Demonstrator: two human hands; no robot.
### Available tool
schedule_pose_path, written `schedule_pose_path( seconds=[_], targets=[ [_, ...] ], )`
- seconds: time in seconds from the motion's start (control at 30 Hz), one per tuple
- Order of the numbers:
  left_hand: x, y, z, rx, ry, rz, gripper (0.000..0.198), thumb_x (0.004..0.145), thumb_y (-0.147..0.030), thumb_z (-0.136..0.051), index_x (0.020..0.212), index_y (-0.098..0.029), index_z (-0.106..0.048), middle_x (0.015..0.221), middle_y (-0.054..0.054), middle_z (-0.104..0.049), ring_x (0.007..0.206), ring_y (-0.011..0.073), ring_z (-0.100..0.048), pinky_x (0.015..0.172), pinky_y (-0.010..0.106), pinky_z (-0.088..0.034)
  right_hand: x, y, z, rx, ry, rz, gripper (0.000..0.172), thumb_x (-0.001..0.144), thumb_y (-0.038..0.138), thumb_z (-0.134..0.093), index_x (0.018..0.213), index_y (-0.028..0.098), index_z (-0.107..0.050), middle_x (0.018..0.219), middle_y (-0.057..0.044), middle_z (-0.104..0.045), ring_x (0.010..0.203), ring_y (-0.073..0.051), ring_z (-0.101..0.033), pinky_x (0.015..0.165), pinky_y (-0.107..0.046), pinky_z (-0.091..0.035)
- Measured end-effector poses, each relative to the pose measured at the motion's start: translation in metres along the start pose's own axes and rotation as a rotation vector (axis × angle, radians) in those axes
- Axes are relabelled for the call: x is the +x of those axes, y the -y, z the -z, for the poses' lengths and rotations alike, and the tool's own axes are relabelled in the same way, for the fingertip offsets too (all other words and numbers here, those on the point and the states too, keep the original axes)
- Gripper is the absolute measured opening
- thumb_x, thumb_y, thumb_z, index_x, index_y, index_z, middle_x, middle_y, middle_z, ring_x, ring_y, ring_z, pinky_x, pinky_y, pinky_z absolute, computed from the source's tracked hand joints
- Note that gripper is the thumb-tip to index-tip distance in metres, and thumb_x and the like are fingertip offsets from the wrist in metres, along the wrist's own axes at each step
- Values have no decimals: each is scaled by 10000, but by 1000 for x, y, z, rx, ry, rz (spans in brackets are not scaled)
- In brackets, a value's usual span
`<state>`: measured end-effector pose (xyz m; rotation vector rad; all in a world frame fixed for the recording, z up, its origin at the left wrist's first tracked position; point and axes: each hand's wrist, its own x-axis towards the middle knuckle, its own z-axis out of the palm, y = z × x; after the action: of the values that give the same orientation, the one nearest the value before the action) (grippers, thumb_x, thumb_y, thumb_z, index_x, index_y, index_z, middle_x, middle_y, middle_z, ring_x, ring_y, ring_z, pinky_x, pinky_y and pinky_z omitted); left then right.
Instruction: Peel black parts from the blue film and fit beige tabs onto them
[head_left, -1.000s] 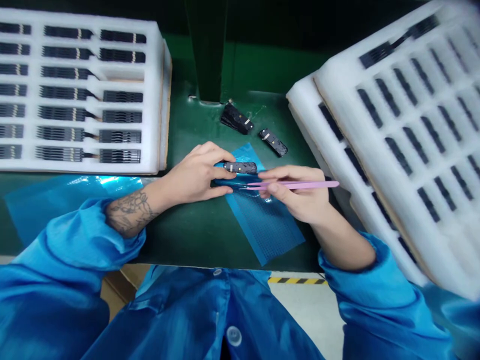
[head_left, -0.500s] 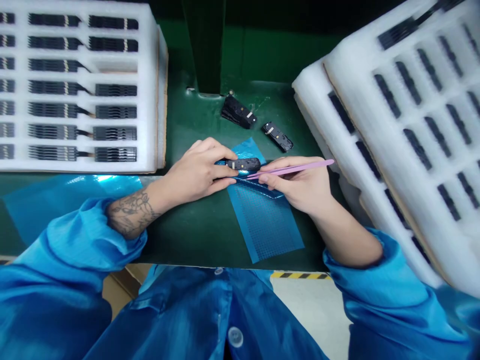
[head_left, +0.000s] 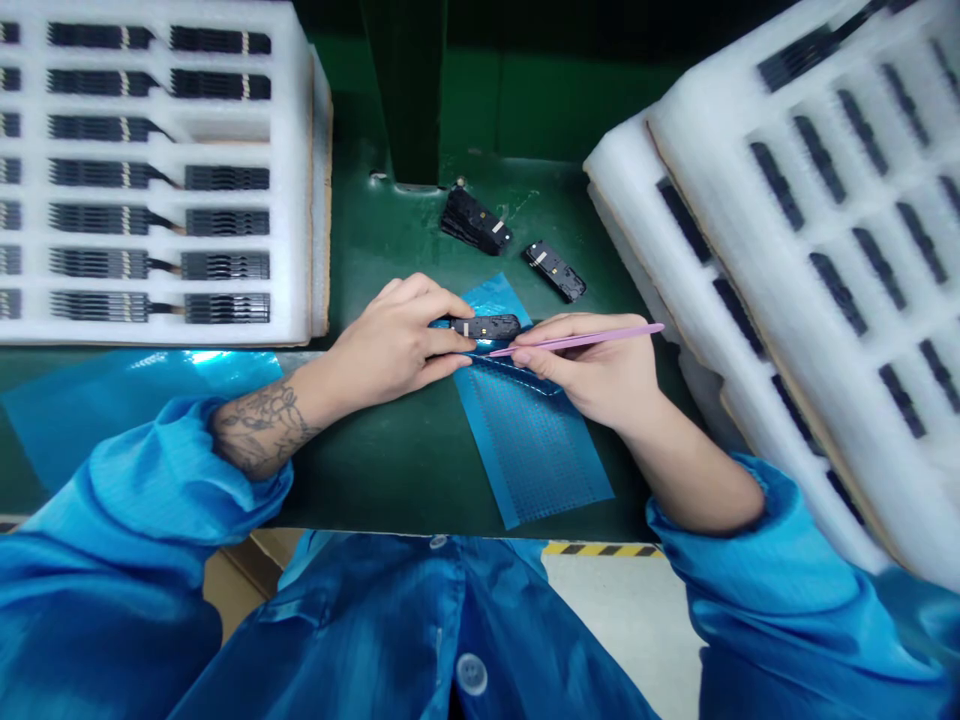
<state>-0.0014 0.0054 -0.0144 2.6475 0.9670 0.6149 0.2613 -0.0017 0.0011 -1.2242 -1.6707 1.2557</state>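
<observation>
My left hand (head_left: 397,340) is closed on the left end of a small black plastic part (head_left: 493,328), its fingers above and below it. This part lies over a blue film sheet (head_left: 544,450) patterned with rows of tiny marks; the sheet has a raised fold just below the part. In my right hand (head_left: 619,375) is a pair of pink tweezers (head_left: 600,338), pinched between thumb and fingers. The tweezers' tips point left and meet the film near the fold, close to my left fingertips. Whether the tips grip anything is too small to tell.
Beyond my hands lie a stack of black parts (head_left: 475,222) and a single black part (head_left: 555,270). White foam trays (head_left: 291,200) filled with black pieces stand at left, and tilted foam trays (head_left: 720,140) at right. Another blue film (head_left: 142,400) lies under my left forearm.
The tweezers and my right hand have shifted slightly to the left along the film's fold. My left hand and the black part stay in place.
</observation>
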Motion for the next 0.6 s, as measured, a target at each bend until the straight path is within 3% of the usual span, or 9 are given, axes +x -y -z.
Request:
schedule_pose_path(
  seconds=[0.17, 0.33, 0.47, 0.6],
  targets=[
    [0, 0, 0, -13, 28, 22, 195, 973, -365, -640, 1089, -271, -764, 1215, 52, -679, 1081, 255, -577, 905, 440, -468, 0, 2, -1, -23, -2, -14, 139, 766, 369, -867, 833, 257, -818, 835, -34, -802, 687, -199, -729, 651, -356, -624],
    [2, -2, 3, -29, 22, 29, 186, 965, -358, -652, 1075, -263, -768, 1209, 56, -683, 1074, 253, -577, 906, 433, -463, 2, 4, -1, 82, -75, -60, 188, 773, 398, -860, 812, 227, -790, 690, -21, -758, 515, -146, -653, 473, -293, -537],
    [3, -3, 4, -41, 22, 30, 180, 949, -369, -679, 1052, -257, -775, 1197, 54, -690, 1045, 240, -580, 905, 420, -468, 5, 0, 1, 117, -237, -75, 171, 794, 360, -849, 794, 222, -747, 694, -26, -754, 588, -175, -713, 565, -321, -605],
    [4, -4, 4, -40, 4, 23, 174, 951, -361, -682, 1039, -245, -777, 1191, 50, -703, 1029, 233, -582, 894, 410, -476, 7, -5, 3, 47, -279, -60, 166, 819, 359, -829, 779, 238, -722, 725, -39, -758, 643, -199, -734, 618, -353, -625]
  ],
)
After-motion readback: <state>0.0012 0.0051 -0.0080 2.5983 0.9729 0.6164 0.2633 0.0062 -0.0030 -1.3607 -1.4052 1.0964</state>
